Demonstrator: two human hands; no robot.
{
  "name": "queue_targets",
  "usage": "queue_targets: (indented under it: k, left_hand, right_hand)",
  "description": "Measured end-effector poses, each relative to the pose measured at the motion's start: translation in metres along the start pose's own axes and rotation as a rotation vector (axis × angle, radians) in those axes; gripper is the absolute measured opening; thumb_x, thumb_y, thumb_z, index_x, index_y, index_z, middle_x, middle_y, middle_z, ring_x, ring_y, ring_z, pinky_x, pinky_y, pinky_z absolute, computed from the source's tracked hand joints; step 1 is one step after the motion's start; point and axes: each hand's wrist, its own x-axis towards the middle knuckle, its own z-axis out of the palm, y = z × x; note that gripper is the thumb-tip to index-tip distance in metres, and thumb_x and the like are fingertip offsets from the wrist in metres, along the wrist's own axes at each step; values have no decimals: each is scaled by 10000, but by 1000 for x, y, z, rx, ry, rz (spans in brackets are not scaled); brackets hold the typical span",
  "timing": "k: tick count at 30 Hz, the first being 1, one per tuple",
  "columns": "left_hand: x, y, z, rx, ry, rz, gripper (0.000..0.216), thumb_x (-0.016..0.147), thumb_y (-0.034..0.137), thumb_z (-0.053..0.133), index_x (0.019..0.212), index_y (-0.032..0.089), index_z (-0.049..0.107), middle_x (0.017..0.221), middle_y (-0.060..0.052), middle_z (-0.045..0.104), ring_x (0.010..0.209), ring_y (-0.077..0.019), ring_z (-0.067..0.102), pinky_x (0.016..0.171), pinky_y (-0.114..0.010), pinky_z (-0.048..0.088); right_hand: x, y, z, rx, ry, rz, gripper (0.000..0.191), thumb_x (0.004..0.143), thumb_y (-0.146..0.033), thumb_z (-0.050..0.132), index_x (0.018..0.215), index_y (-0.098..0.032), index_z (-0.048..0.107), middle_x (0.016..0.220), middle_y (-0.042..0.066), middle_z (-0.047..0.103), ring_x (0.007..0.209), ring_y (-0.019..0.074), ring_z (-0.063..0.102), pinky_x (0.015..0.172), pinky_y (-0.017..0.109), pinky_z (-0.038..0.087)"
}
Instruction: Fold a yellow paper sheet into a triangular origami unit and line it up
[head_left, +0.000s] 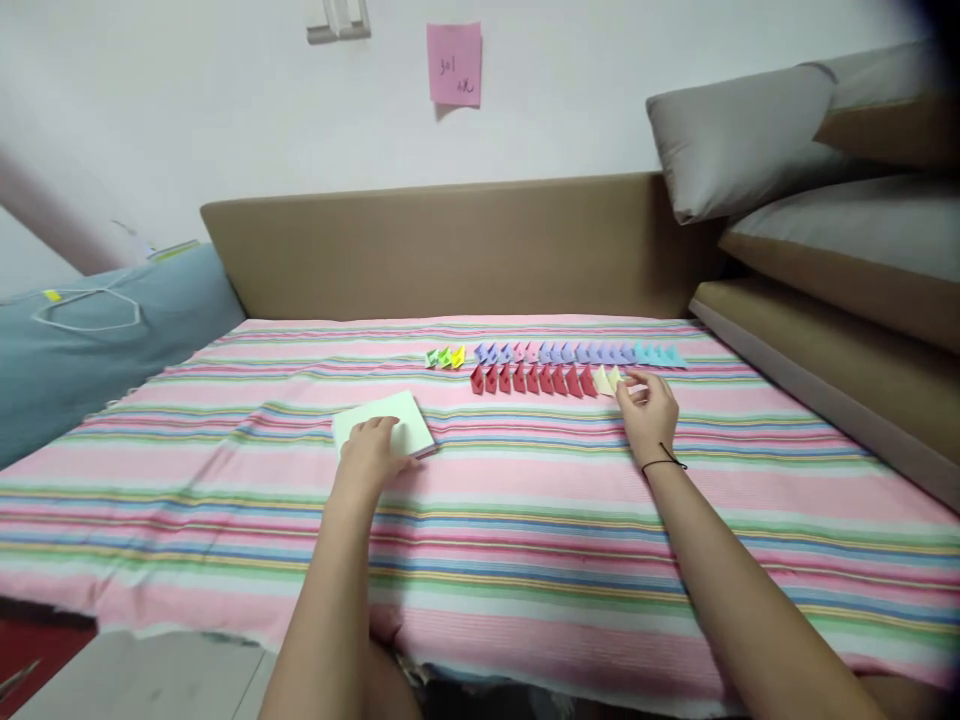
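My right hand (649,408), with a dark band at its wrist, pinches a cream folded paper piece (616,380) at the right end of the front row. Another cream piece (602,381) stands just left of it, followed by several red folded paper pieces (532,379). My left hand (369,450) lies over a pale green stack of paper (411,425), fingers on its top and thumb apart near its front edge. Behind the front row runs a second row of folded pieces, purple (556,353), pink (525,352) and turquoise (660,355).
Green and yellow folded pieces (445,357) sit left of the back row. Everything lies on a striped cloth (525,590) before a brown backrest (450,255). Grey cushions (750,135) are piled at right; a blue-grey bolster (135,330) lies left. A pink note (454,64) hangs above.
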Motion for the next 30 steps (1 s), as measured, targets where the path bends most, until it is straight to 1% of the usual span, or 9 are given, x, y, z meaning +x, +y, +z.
queue_targets:
  k: [2,4,6,9,12,14,22,26,30]
  left_hand:
    - [0,-9,1,31,-43,-22,621,581,268,777,1168,168,601,1163,-155,636,1089,-336,564,910,-376,423]
    - [1,-13,1,49,-67,-38,564,612,244,747,1155,166,616,1114,-152,662,1051,-326,589,867,-349,430]
    - [3,-14,-1,46,-84,-45,501,649,264,722,1132,163,637,1097,-149,674,1038,-320,598,827,-328,432]
    - [4,-14,-8,3,-109,-32,290,762,303,613,1014,183,692,1046,-98,701,964,-261,626,764,-278,427]
    - [4,-14,-14,-22,-97,-39,264,840,278,475,850,172,716,923,-81,719,842,-219,632,684,-265,399]
    - [3,-13,-15,-18,-62,-74,282,836,277,463,792,152,711,863,-98,714,798,-221,622,644,-273,372]
    - [3,-12,-14,-34,8,-194,202,744,331,606,649,166,673,712,-62,693,701,-188,603,577,-257,332]
    - [2,-17,-15,-83,-1,-228,241,678,400,688,609,172,645,626,-28,659,627,-167,587,547,-251,333]
    - [2,-22,-13,-119,-16,-260,287,657,456,693,632,174,649,608,-13,647,592,-159,577,524,-244,342]
  right_hand:
    - [-17,-28,16,38,-171,-109,275,846,-319,470,1002,-159,631,948,97,638,685,171,549,728,330,457]
    - [-38,-54,32,76,-399,-229,212,830,-311,509,906,-200,672,866,54,662,659,160,561,677,289,449]
    - [-60,-71,45,93,-581,-321,181,801,-279,553,913,-233,688,825,24,668,683,159,583,672,270,438]
    - [-79,-79,55,76,-724,-363,211,802,-255,542,956,-241,686,871,19,669,655,146,578,600,258,408]
    - [-82,-73,57,45,-761,-334,235,817,-236,510,986,-213,672,873,29,654,605,134,545,579,262,394]
    - [-80,-69,58,37,-768,-310,241,818,-219,498,992,-201,663,853,25,647,598,131,534,593,264,397]
    - [-78,-66,61,49,-790,-274,233,812,-200,506,989,-200,658,836,16,638,613,130,528,600,263,393]
    - [-77,-67,61,52,-798,-269,230,812,-187,505,984,-197,657,828,14,635,622,128,531,611,263,393]
    - [-75,-67,60,58,-803,-264,230,815,-186,503,983,-194,660,815,13,629,616,126,523,604,260,390]
